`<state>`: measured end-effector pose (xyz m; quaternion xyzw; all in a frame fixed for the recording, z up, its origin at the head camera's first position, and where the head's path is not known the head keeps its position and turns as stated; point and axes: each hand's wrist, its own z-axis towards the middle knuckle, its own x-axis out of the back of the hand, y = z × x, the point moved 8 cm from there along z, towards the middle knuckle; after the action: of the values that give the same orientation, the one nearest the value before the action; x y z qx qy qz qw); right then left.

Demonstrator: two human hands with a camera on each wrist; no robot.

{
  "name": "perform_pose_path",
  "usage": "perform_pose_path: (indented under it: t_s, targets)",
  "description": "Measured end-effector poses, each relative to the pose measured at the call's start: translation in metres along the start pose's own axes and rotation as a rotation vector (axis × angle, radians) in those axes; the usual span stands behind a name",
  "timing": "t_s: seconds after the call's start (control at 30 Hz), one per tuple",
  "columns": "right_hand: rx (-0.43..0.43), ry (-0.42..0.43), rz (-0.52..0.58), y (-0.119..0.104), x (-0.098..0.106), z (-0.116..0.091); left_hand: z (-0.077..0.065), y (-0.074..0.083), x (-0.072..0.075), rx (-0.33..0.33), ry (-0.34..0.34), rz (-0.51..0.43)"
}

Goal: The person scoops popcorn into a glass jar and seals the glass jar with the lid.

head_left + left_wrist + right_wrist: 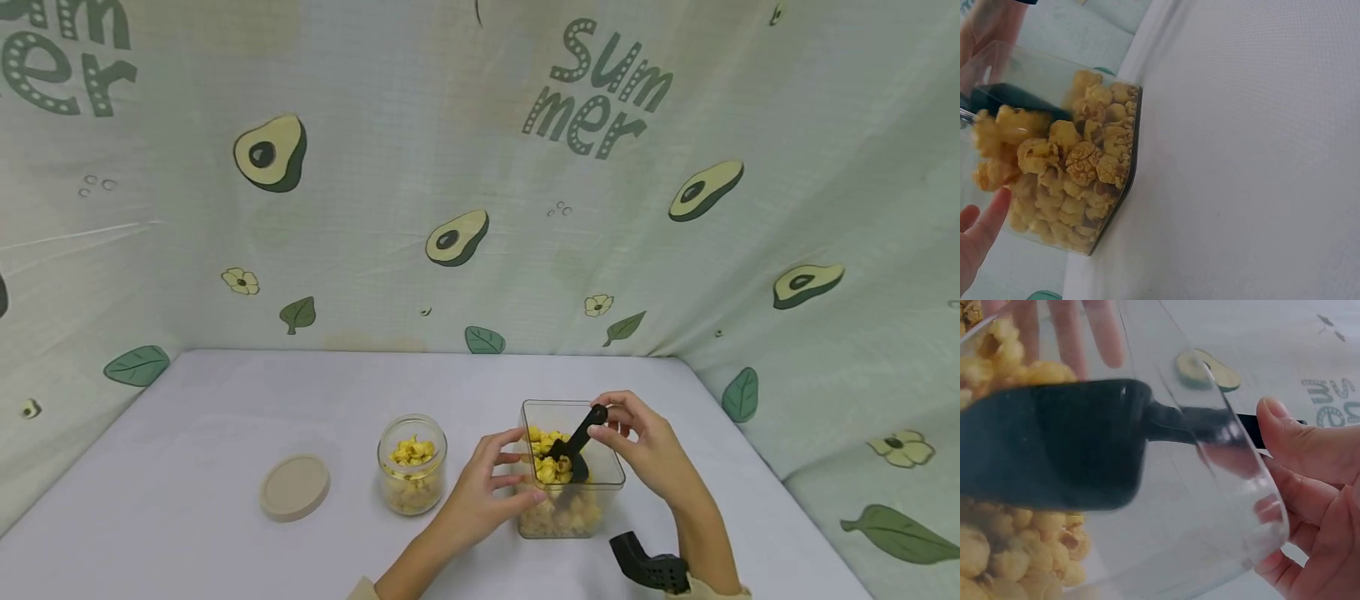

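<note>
A clear square container point(606, 493) partly filled with yellow popcorn point(1072, 181) stands upright on the table. My left hand point(491, 483) is at its left side, fingers extended against the wall and thumb near the front corner. Over the container's right rim, my right hand point(637, 437) pinches the handle of a black scoop point(581, 433) between thumb and fingers. The scoop's bowl point(1085, 444) is down inside the container among the popcorn, its handle slanting up to the right. Through the clear wall, the right wrist view shows several fingers of the left hand.
Left of the container stands an open round glass jar point(411, 492) with popcorn in it. Farther left a round beige lid point(295, 487) lies flat on the white table point(187, 467). A printed cloth point(360, 167) hangs behind and at the sides.
</note>
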<state>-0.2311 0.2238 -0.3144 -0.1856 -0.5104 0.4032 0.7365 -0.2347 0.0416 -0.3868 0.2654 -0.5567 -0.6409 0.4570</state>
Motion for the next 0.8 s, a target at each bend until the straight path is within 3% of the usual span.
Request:
perform_pose_path:
  t_s: [0.13,0.37,0.57,0.7,0.8]
  targets:
    - [0.002,0.003,-0.01,0.0,0.002,-0.001,0.0,0.001,0.0,0.004,0.001,-0.003]
    - [-0.016,-0.054,0.001,0.0,-0.014,0.002,-0.001,0.001,0.0,0.009,0.006,0.001]
    - [0.036,-0.013,0.026,-0.006,-0.01,0.002,0.0,0.001,0.0,0.009,0.009,0.002]
    - [-0.007,-0.008,0.076,-0.001,-0.005,0.0,-0.001,0.001,0.0,0.003,0.007,-0.014]
    - [-0.035,-0.066,0.107,0.003,-0.008,0.0,-0.001,0.001,0.0,0.0,0.005,-0.008]
